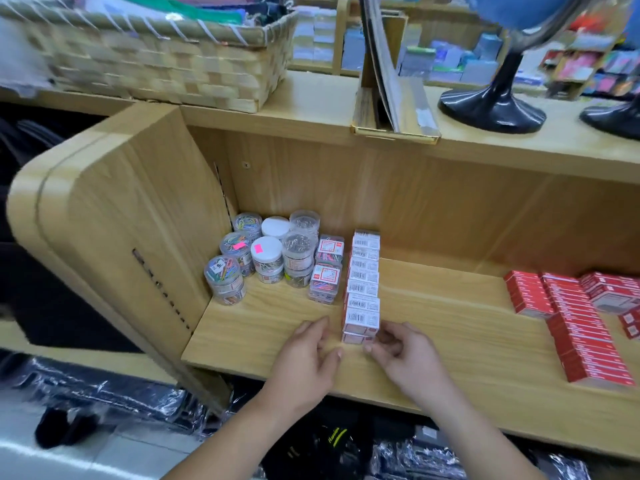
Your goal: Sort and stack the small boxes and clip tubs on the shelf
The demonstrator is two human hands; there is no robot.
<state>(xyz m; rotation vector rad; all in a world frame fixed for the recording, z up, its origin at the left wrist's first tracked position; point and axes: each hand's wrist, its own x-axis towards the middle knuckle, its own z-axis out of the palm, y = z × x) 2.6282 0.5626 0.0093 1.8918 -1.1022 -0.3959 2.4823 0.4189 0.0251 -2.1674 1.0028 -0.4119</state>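
**Small white barcode-labelled cardboard boxes (363, 285) in a row on the shelf**

The boxes run in one line from the back of the light wooden shelf (450, 334) to its front. The hands sit apart on either side of the front box. The left hand (304, 355) has relaxed fingers just beside the box's left face. The right hand (405, 355) curls finger and thumb at its right corner; a firm grip cannot be told. Round clear plastic clip tubs (266, 258) cluster in the left corner. Flat red boxes (571, 327) lie well apart at the right.
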